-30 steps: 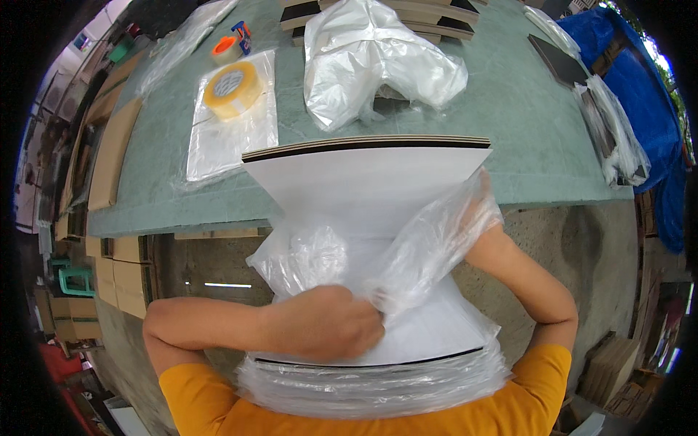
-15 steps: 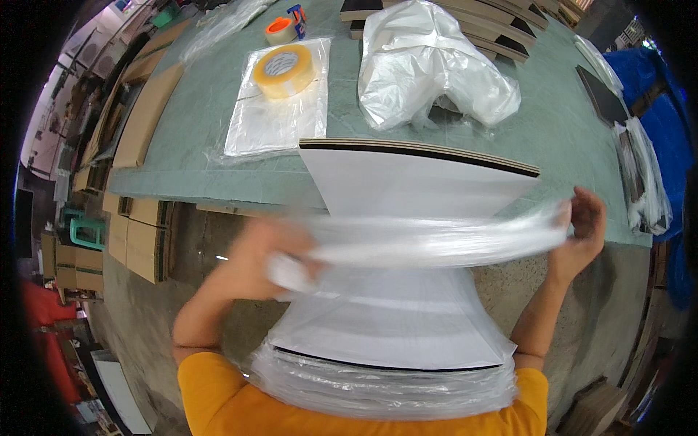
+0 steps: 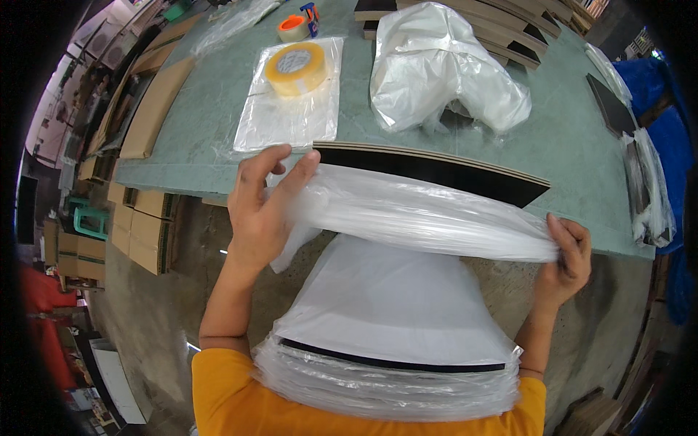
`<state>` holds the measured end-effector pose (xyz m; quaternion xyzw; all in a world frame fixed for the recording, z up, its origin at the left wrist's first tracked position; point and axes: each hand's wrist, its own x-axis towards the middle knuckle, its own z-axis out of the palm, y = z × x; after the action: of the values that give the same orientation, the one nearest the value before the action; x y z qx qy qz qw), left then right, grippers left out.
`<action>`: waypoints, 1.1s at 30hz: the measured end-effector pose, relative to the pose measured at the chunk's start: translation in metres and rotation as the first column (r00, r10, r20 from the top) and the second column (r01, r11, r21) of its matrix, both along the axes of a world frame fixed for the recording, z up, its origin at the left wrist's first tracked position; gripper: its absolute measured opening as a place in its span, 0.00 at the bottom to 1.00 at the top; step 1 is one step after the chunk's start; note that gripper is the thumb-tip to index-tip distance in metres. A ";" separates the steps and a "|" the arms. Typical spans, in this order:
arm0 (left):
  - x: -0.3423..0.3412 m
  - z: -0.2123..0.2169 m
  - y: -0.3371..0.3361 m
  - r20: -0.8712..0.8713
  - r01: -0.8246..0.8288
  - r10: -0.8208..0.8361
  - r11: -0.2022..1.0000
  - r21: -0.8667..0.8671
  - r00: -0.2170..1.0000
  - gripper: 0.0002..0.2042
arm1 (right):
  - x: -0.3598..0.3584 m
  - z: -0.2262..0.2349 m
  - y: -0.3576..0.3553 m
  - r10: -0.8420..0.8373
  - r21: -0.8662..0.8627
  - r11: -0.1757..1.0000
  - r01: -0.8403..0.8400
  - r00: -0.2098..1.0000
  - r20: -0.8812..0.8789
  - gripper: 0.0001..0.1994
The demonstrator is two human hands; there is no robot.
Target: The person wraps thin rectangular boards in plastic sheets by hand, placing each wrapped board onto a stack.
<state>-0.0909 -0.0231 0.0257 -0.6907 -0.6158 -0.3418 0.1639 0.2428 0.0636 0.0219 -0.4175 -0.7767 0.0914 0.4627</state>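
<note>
Thin boards (image 3: 465,176) with a black upper face and pale layered edges lie at the edge of the green table. A clear plastic bag (image 3: 422,214), bunched into a band, is stretched across their near side. My left hand (image 3: 263,207) is closed on the bag's left end, thumb by the boards' corner; some plastic hangs below it. My right hand (image 3: 571,254) pinches the right end, fingers curled round it. Nearer my body, beneath the band, is a stack of white-faced boards (image 3: 396,301) with layers of clear plastic (image 3: 392,392) at its near end.
On the green table (image 3: 196,142) a roll of clear tape (image 3: 297,69) sits on flat plastic bags (image 3: 287,120). Behind are a smaller tape roll (image 3: 292,29), a crumpled plastic bundle (image 3: 447,73) and stacked boards (image 3: 502,33). Wrapped pieces (image 3: 647,189) lie along the right edge; cardboard (image 3: 156,109) is at left.
My left hand has moved up to the boards' left corner, and my right hand has come down a little. The boards' exposed face, white before, now shows black. The plastic band slants down rightward.
</note>
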 end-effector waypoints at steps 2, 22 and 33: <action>0.000 0.001 0.000 -0.027 0.044 -0.044 0.998 0.033 0.999 0.22 | 0.000 0.005 0.003 0.067 -0.019 0.997 -0.071 0.984 -0.167 0.16; -0.036 -0.288 -0.014 0.761 0.753 0.643 0.458 -0.473 0.087 0.11 | 0.031 -0.320 -0.006 -0.206 -0.964 0.227 -0.142 0.960 -0.190 0.06; -0.029 -0.011 -0.026 0.932 0.965 -0.258 0.120 -0.232 0.255 0.10 | 0.031 -0.040 -0.006 0.510 -0.381 -0.146 -0.913 0.261 -0.820 0.15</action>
<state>-0.1199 -0.0489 0.0147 -0.6822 -0.2884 -0.2769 -0.6121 0.2735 0.0578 -0.0180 -0.0248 -0.5822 0.7910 0.1865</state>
